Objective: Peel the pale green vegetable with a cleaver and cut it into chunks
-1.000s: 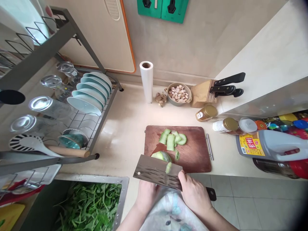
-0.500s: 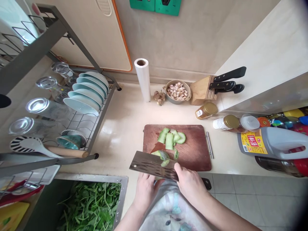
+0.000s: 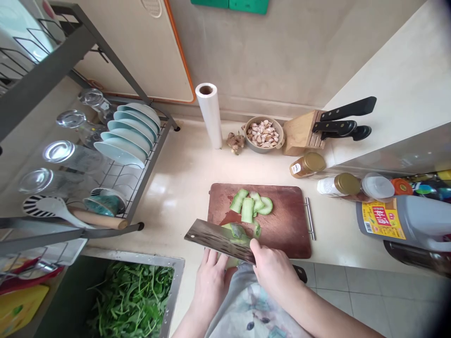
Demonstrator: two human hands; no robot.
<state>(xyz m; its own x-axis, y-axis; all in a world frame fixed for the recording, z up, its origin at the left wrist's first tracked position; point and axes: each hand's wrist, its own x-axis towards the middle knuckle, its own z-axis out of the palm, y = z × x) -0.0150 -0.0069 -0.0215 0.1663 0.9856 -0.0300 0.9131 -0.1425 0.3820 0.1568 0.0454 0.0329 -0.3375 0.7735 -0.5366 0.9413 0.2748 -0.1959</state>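
My right hand [image 3: 273,265] is closed round the handle end of a broad cleaver [image 3: 216,241], its blade pointing left over the near edge of the brown cutting board [image 3: 282,230]. Behind the blade, my left hand [image 3: 210,277] has its fingers and thumb on a pale green vegetable piece [image 3: 231,263]; the fingertips are partly hidden by the steel. More vegetable [image 3: 237,230] shows just past the blade's far side. Several cut pieces of the cucumber-like vegetable [image 3: 247,209] lie toward the board's far side.
A dish rack [image 3: 141,188] with plates and glasses stands left, above a sink [image 3: 179,281] holding leafy greens [image 3: 137,295]. At the back are a white roll [image 3: 210,117], ginger [image 3: 235,142], a garlic bowl [image 3: 264,148] and a knife block [image 3: 299,134]. Jars [image 3: 308,164] and a jug [image 3: 416,220] line the right.
The view has shifted slightly. The cleaver has moved a little left and lies closer over the vegetable. My left fingers have spread somewhat, and the pale piece beside them shows more.
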